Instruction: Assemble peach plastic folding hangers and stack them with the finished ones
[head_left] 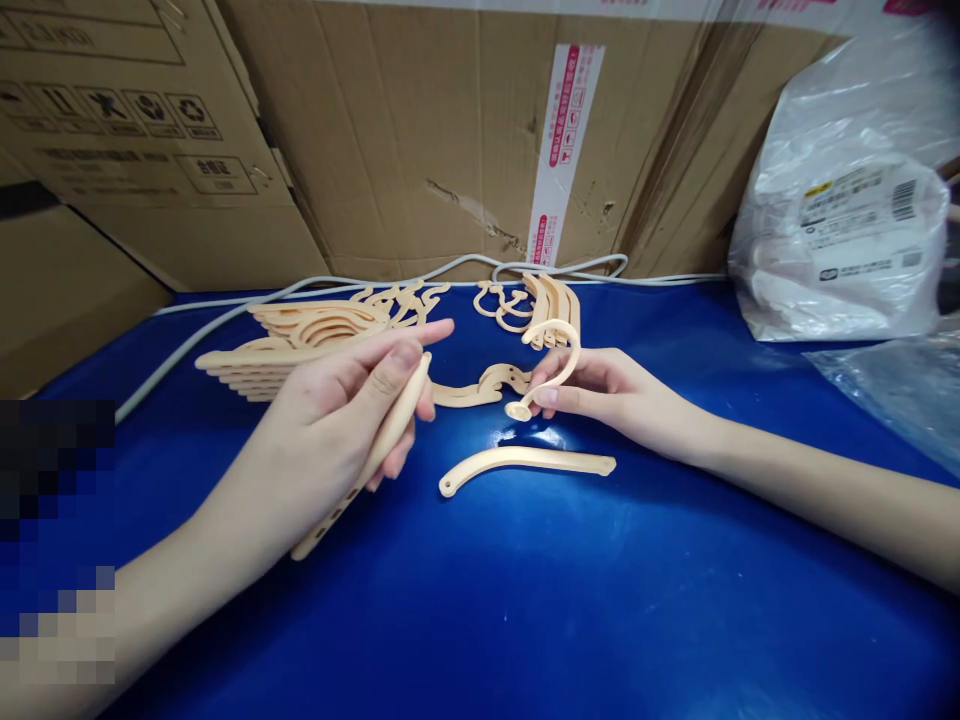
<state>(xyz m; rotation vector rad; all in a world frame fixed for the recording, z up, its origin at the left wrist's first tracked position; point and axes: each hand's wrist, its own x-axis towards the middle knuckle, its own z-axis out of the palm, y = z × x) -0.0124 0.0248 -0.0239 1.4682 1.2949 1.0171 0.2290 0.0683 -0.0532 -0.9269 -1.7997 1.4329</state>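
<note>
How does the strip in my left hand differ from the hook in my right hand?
The strip in your left hand is long and nearly straight, while the hook in your right hand curls round. The strip has a row of slots toward its lower end; the hook shows none and flares out at its lower end. Both are pale cream.

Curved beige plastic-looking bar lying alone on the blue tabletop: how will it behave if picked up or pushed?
The curved beige plastic-looking bar is probably stiff, given its clean arc, and likely light, being slim. Pushed, it may slide and swivel on the glossy blue tabletop rather than roll, given its bent shape.
</note>
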